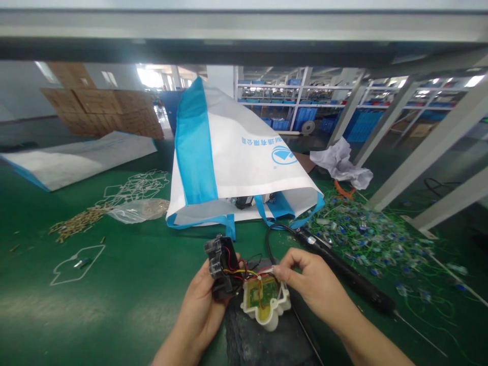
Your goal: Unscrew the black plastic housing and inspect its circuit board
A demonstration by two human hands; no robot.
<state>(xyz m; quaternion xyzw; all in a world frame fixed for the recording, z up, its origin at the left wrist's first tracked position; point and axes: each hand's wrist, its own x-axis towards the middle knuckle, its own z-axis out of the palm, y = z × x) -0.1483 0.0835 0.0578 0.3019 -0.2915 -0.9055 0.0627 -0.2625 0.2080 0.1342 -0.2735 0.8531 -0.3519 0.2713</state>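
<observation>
A black plastic housing (pixel 222 267) is gripped in my left hand (pixel 204 300), tilted up with its inside turned to the right. Red, yellow and black wires run from it to a white housing (pixel 269 315), which holds a green circuit board (pixel 267 292) under yellowish filling. The white housing rests on a dark pad (pixel 263 340). My right hand (pixel 305 277) pinches the wires (pixel 269 270) above the upper right of the white housing, thumb and forefinger pressed together.
A white and blue bag (pixel 244 152) lies open behind. On the right are a black electric screwdriver (pixel 346 272) and a heap of green-stringed tags (pixel 373 239). Screws (pixel 80 221), a plastic bag (pixel 139 211) and white gaskets (pixel 135 188) lie left. Metal legs (pixel 430 147) stand right.
</observation>
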